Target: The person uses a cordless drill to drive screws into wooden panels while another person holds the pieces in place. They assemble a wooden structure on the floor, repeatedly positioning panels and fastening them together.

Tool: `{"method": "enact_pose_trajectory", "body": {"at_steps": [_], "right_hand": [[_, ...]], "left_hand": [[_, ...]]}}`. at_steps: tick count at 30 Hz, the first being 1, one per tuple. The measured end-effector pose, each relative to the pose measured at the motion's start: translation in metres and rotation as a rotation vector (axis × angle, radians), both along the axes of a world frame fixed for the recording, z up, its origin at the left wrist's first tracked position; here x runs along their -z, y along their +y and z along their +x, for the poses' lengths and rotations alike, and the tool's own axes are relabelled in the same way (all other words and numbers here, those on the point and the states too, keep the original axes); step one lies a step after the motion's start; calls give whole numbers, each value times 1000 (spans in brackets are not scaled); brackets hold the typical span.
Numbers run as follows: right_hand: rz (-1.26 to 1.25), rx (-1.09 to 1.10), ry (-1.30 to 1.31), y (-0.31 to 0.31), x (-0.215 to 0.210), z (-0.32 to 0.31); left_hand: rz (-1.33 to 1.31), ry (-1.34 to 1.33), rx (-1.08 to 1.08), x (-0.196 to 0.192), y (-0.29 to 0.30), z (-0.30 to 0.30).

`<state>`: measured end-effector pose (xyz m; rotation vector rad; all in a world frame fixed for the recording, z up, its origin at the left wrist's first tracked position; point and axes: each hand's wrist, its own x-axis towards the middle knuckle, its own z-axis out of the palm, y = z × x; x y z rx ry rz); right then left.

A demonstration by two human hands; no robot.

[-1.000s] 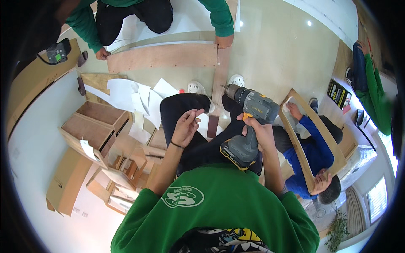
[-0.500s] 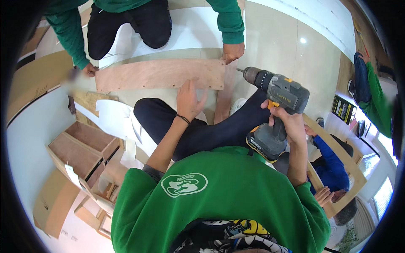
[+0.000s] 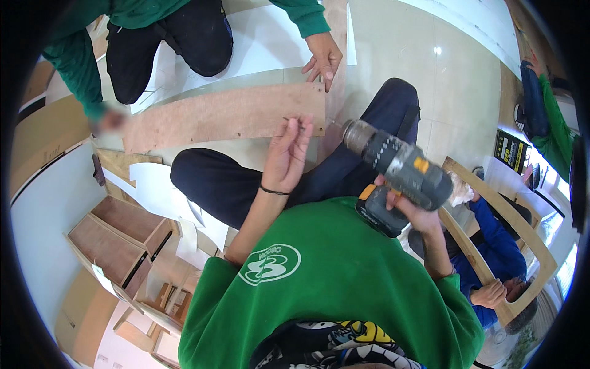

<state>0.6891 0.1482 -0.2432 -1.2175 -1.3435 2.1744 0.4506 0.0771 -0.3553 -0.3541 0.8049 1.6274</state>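
Note:
My right hand [image 3: 415, 212] grips a cordless drill [image 3: 402, 166], grey and black with yellow-orange parts, its chuck pointing up and left toward the board's right end. My left hand [image 3: 286, 154] is pinched, with what looks like a small dark screw [image 3: 301, 126] at its fingertips, just over the board. The long reddish-brown wooden board [image 3: 215, 118] has small holes along its near edge and right end. A person kneeling opposite has one hand [image 3: 324, 56] at the board's right end; the other hand [image 3: 110, 120], blurred, is near its left end.
A wooden strip [image 3: 335, 37] runs beyond the board's right end. Wooden drawer boxes [image 3: 110, 230] and white sheets [image 3: 160, 184] lie at left. On the right, a person in blue [image 3: 491, 246] holds a curved wooden frame [image 3: 534, 246]. My bent legs [image 3: 215, 184] flank the work.
My left hand has closed from spread fingers to a pinch and moved right. The drill has swung lower and tilted. The co-worker's right-end hand has loosened its hold.

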Motion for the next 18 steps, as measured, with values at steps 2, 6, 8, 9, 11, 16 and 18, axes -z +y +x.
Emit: {"method": "enact_pose_trajectory", "body": {"at_steps": [2,6,8,9,11,16,18], "right_hand": [[-10,59,13,-15,3,1],[412,-80,-116,-22,6,-2],[290,-61,-219,-28,4,1],[266,-50,-237,-29,5,2],[260,-23,-241,-32,9,4],[311,-86,-293,-33,19,9],[374,11,-210,-32,18,1]], "left_hand": [[44,-39,45,-2,2,9],[77,-131,41,-13,11,19],[63,-154,12,-12,11,22],[43,-168,3,-14,12,23],[6,-197,-16,-18,13,22],[34,-112,41,-17,12,26],[17,-82,60,-18,14,27]]}}
